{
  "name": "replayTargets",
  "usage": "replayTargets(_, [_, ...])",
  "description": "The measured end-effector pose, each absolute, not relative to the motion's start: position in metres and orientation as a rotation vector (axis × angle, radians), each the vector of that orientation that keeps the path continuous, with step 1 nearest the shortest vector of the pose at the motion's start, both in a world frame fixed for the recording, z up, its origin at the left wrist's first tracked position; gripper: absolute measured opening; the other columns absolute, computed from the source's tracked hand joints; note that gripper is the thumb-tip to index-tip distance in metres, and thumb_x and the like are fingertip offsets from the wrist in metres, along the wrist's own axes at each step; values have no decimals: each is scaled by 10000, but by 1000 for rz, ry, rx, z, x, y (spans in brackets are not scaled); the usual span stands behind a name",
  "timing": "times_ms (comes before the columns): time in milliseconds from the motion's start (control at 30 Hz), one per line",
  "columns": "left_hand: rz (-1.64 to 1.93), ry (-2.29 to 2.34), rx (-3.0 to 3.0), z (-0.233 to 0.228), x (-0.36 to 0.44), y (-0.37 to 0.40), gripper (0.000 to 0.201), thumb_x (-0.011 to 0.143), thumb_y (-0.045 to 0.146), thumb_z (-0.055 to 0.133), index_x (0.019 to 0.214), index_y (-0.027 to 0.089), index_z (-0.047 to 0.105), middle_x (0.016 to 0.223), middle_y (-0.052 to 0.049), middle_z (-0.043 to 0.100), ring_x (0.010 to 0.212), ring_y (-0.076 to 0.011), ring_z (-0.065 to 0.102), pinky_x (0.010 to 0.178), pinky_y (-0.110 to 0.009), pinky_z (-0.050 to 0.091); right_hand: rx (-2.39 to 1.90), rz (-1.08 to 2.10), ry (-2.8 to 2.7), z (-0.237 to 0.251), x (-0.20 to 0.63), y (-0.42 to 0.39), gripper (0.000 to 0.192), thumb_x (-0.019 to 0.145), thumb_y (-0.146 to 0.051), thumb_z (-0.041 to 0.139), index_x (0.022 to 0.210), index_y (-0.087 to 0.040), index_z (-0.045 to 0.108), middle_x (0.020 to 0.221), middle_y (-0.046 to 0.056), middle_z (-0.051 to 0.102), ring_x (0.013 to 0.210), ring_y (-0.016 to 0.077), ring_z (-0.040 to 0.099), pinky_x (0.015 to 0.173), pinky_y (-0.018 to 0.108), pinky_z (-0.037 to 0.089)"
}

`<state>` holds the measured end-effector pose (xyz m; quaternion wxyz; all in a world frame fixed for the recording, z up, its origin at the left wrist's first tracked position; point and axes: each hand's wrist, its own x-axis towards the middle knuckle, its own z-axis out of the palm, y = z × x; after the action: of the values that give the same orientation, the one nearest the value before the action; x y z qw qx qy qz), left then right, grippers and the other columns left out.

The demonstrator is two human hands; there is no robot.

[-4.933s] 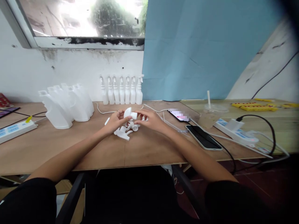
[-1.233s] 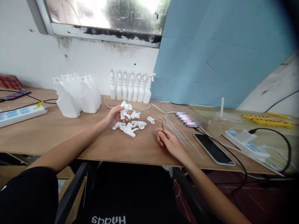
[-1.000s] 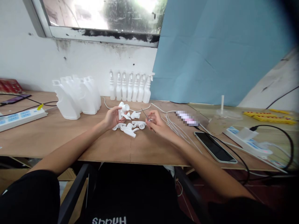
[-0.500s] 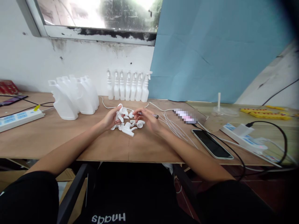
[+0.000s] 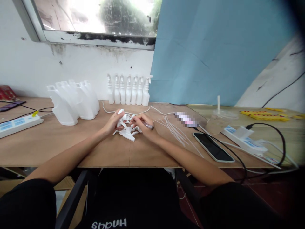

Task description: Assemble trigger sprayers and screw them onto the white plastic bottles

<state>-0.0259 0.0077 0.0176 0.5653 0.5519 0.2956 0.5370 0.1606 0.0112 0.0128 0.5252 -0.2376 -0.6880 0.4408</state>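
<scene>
My left hand (image 5: 112, 123) is closed on a white trigger spray head (image 5: 124, 117), its round collar facing right. In my right hand (image 5: 148, 127) is a slim grey pen-like tool (image 5: 149, 126), gripped between the fingers. The thin tip of that tool is at the collar's opening; whether it touches inside I cannot tell. Beneath both hands lies a small pile of loose white spray heads (image 5: 128, 134), partly hidden by the fingers.
White bottles (image 5: 64, 106) without tops stand at left; several bottles with spray tops (image 5: 128, 92) line the wall. Thin white tubes (image 5: 173, 132) lie right of my hands, near a phone (image 5: 213, 147). Power strips (image 5: 243, 140) and cables run along both sides.
My right hand has moved left and down, bringing the tool's tip to the spray head's collar. My left hand still holds the spray head. The camera view has shifted slightly.
</scene>
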Motion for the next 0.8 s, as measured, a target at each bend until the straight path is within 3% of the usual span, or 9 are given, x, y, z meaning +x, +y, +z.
replayTargets(133, [1316, 740, 1287, 17, -25, 6, 438, 795, 504, 677, 841, 229, 339, 631, 65, 477, 414, -45, 345, 385, -144, 165, -462, 1325, -1405, 5, 148, 15, 251, 846, -452, 639, 839, -204, 599, 845, 24, 684, 710, 138, 662, 723, 320, 569])
replayTargets(267, [1334, 767, 1307, 16, -25, 6, 453, 772, 501, 697, 855, 235, 340, 625, 73, 484, 399, -41, 334, 379, -147, 173, -515, 1170, -1528, 3, 149, 13, 222, 856, -426, 633, 840, -206, 611, 882, 29, 690, 765, 125, 670, 745, 274, 557])
replayTargets(500, [1104, 853, 1408, 23, -26, -1, 415, 765, 517, 696, 798, 212, 417, 518, 63, 460, 336, -41, 292, 321, -159, 123, -408, 1437, -1545, 11, 163, 21, 177, 839, -332, 544, 736, -189, 532, 629, 18, 672, 474, 151, 614, 467, 271, 497])
replayTargets(800, [1086, 858, 1358, 27, -30, 3, 398, 763, 496, 698, 784, 210, 423, 490, 60, 459, 311, -37, 282, 310, -145, 83, -427, 1690, -1464, 13, 162, 25, 194, 776, -376, 570, 777, -197, 494, 680, 56, 708, 555, 179, 657, 552, 301, 533])
